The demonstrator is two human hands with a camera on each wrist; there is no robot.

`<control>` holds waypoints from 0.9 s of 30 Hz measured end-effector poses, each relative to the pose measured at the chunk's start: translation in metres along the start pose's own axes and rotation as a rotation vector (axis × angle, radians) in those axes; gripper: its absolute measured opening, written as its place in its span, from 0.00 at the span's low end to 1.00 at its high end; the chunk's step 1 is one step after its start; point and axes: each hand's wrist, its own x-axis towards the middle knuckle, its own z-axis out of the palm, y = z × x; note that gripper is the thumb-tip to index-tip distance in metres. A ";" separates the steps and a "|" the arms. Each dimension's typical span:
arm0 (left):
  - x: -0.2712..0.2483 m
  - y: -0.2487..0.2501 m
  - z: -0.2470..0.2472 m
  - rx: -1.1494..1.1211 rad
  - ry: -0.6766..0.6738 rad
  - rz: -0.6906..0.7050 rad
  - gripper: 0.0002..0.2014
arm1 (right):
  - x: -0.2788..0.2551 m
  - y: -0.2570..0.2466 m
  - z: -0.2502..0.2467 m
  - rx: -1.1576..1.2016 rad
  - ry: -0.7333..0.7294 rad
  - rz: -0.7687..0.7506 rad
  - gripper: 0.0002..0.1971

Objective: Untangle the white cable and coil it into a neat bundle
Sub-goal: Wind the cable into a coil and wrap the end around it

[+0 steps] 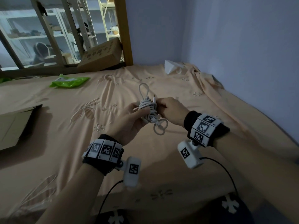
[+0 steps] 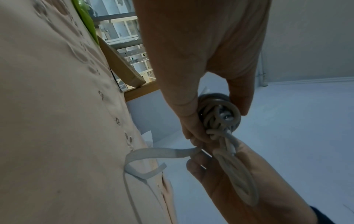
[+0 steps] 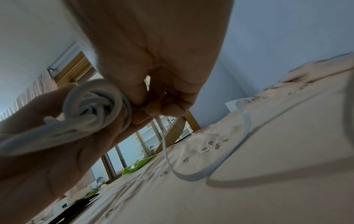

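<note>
The white cable (image 1: 148,109) is a tangled wad held above the peach bedsheet (image 1: 64,143), between both hands. My left hand (image 1: 132,115) grips the wad from the left, fingers curled round it. From the right, my right hand (image 1: 165,107) pinches a strand at the wad, beside the upright plug end (image 1: 154,99). One long loop (image 1: 143,89) reaches away over the sheet, and smaller loops (image 1: 160,126) hang toward me. In the left wrist view the left fingers (image 2: 191,128) clasp the cable wad (image 2: 220,113). The right wrist view shows the right fingertips (image 3: 147,110) pinching beside the cable coil (image 3: 91,104).
A green plastic bag (image 1: 69,81) lies at the far left of the bed. Flat cardboard (image 1: 16,125) sits at the left edge, and a cardboard box (image 1: 100,55) leans by a wooden post (image 1: 124,29). A white object (image 1: 169,67) rests in the far corner; walls close the right side.
</note>
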 end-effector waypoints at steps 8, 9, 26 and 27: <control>0.004 0.000 0.011 0.079 0.075 0.108 0.16 | -0.008 0.000 -0.001 -0.034 0.095 0.105 0.09; 0.005 0.002 0.010 0.097 0.106 0.127 0.16 | -0.011 -0.001 -0.003 -0.065 0.095 0.102 0.11; -0.005 0.009 0.019 1.201 0.114 0.395 0.06 | -0.021 -0.036 -0.014 0.169 0.011 -0.092 0.05; -0.004 0.010 0.018 1.209 0.112 0.394 0.06 | -0.020 -0.036 -0.015 0.190 0.025 -0.084 0.05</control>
